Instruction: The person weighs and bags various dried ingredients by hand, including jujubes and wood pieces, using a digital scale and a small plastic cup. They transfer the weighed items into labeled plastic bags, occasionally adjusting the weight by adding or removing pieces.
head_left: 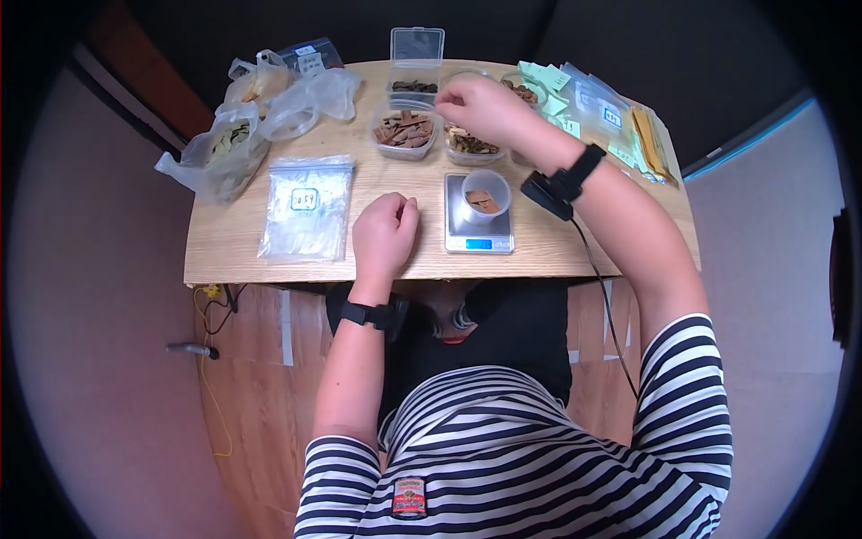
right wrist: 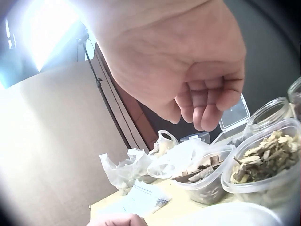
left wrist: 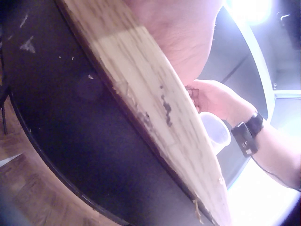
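My right hand is raised above the tubs at the back, its fingers loosely curled with nothing visible between them. Below it stands a clear tub of pale dried chips. Just left of that, a second tub holds reddish-brown bark pieces. A digital scale carries a white plastic cup with a few brown bark pieces at its bottom. My left hand rests on the table left of the scale, fingers loosely curled and holding nothing visible.
A labelled zip bag lies on the left of the table. Behind it are knotted plastic bags. An open-lidded box of dark pieces stands at the back. Green notes and more bags lie at right.
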Demonstrator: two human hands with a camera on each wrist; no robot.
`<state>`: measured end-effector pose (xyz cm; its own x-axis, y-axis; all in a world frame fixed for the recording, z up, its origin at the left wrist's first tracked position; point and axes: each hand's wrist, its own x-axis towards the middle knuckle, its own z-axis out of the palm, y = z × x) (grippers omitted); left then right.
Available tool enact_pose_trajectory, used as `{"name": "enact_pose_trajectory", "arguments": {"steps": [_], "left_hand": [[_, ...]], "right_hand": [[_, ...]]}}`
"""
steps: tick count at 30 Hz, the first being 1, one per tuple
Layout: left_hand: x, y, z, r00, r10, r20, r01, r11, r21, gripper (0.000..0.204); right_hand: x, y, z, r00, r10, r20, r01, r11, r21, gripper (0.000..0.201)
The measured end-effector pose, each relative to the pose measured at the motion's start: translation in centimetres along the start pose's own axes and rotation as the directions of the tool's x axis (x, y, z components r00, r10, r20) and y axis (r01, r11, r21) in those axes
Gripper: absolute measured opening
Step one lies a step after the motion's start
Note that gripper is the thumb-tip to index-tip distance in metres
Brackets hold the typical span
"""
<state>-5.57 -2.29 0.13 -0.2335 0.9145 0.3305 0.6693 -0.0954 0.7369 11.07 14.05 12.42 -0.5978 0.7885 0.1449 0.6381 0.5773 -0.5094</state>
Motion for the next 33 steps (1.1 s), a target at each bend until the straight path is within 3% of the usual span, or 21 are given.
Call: {"name": "enact_pose_trajectory", "arguments": {"steps": [2,4,7,14,17,20,22,33], "left_hand": [[0.0,0.1,0.0,1.000,0.009,-0.006,-0.010,1.000,-0.002,0.030],[0.1,0.4,-0.1,1.000,-0.012,0.002,0.012,1.000,-0.005,0.028],[0.1,0.1,0.0,1.000,0.015,-0.006,-0.015,1.000,0.013,0.029],[0.1,0.4,0.0,1.000,-0.017,0.021,0.016,1.000,0.009,0.027],[0.1,-0.1,0.2,1.000,0.012,0.014,-0.013,0.999,0.049,0.028],[0.1,0.0,0.2,1.000,-0.014,0.017,0.013,0.999,0.044,0.028],[0.1,0.0,0.3,1.000,-0.019,0.020,0.018,0.998,0.058,0.028],[0.1,0.2,0.2,1.000,-0.018,0.023,0.017,0.999,0.043,0.027]], "right_hand": [[-1.9,0.6,-0.6,1.000,-0.007,-0.009,0.007,1.000,0.025,0.032],[-4.0,1.3,-1.3,0.994,0.112,0.009,-0.113,0.993,0.040,0.031],[-6.8,2.9,-1.8,0.983,0.179,0.035,-0.181,0.979,0.089,0.028],[-10.3,2.4,-3.4,0.978,0.188,0.090,-0.200,0.968,0.149,0.023],[-10.2,1.6,-3.6,0.975,0.149,0.164,-0.168,0.980,0.108,0.023],[-9.7,1.0,-3.2,0.973,0.046,0.227,-0.046,0.999,-0.008,0.023],[-9.1,0.6,-2.8,0.941,0.064,0.334,-0.007,0.986,-0.169,0.024],[-9.0,-0.4,-1.9,0.920,0.159,0.357,-0.042,0.948,-0.316,0.025]]}}
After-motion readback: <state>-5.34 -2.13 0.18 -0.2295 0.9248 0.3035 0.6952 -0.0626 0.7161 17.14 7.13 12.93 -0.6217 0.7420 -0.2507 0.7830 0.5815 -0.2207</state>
